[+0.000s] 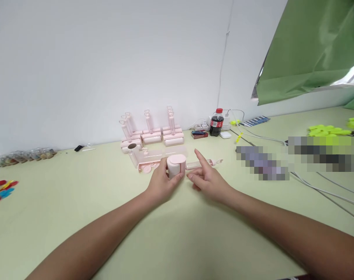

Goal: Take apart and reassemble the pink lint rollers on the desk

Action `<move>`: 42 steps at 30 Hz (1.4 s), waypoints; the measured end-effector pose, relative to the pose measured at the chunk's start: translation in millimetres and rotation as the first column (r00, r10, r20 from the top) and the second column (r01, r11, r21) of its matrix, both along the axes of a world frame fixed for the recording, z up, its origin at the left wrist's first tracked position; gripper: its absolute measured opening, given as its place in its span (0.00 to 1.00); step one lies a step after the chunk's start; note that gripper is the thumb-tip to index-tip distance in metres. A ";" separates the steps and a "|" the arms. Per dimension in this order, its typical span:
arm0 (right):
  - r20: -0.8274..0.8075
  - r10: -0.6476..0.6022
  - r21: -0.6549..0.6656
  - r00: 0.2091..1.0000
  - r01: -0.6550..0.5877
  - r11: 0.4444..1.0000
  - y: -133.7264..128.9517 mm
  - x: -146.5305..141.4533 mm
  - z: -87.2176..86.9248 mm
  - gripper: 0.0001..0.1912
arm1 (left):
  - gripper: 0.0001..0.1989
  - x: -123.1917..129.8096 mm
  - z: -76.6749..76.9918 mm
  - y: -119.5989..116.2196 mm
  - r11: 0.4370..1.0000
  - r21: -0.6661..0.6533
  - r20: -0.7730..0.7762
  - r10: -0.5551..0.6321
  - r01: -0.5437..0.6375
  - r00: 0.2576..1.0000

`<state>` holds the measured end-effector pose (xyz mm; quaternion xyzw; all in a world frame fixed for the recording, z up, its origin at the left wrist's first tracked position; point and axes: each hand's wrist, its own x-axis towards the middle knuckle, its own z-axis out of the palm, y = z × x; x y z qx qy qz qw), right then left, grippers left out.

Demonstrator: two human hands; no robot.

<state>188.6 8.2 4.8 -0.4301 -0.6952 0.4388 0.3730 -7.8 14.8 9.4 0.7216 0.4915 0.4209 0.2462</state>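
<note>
My left hand (162,181) is wrapped around a pink and white lint roller head (176,165), which stands on end with its pink end cap facing up. Just right of it, my right hand (209,181) is raised over the table, index finger stretched out and thumb apart, with nothing visible in it. Behind the right hand lies a clear pink handle (198,165) with a loop at its tip. A pink tray-like piece (147,168) with round parts sits beyond my left hand, beside a cardboard-cored roll (132,155).
Several assembled pink lint rollers (152,136) stand near the wall. A cola bottle (217,122), a small box (199,134) and a white case (225,135) are to their right. Cables (325,190) cross the right side; colourful pieces (1,190) lie far left.
</note>
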 end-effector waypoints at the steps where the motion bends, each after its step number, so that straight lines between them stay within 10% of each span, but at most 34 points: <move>1: 0.061 -0.051 0.037 0.997 0.049 0.998 -1.5 1.1 2.4 0.43 | 0.21 -2.0 -2.3 -1.0 0.999 0.037 -0.036 0.002 0.000 0.999; 5: 0.169 -0.213 0.480 0.962 0.108 0.871 -7.1 3.4 11.3 0.31 | 0.17 -2.9 -10.1 -2.7 0.984 0.161 -0.194 -0.046 0.078 0.980; 10: 0.302 -0.114 0.773 0.946 -0.173 0.610 -13.5 -0.6 18.7 0.14 | 0.17 -0.7 -15.5 -3.0 0.946 0.256 -0.290 -0.123 0.201 0.949; 28: 0.531 -0.225 0.722 0.817 -0.298 0.624 -15.8 -11.0 6.3 0.06 | 0.12 4.6 -20.3 -1.7 0.879 0.324 -0.451 -0.182 0.350 0.874; 42: 0.477 -0.128 0.723 0.869 -0.305 0.620 -22.0 -12.8 10.9 0.09 | 0.11 3.6 -14.7 1.6 0.855 0.247 -0.394 -0.341 0.455 0.854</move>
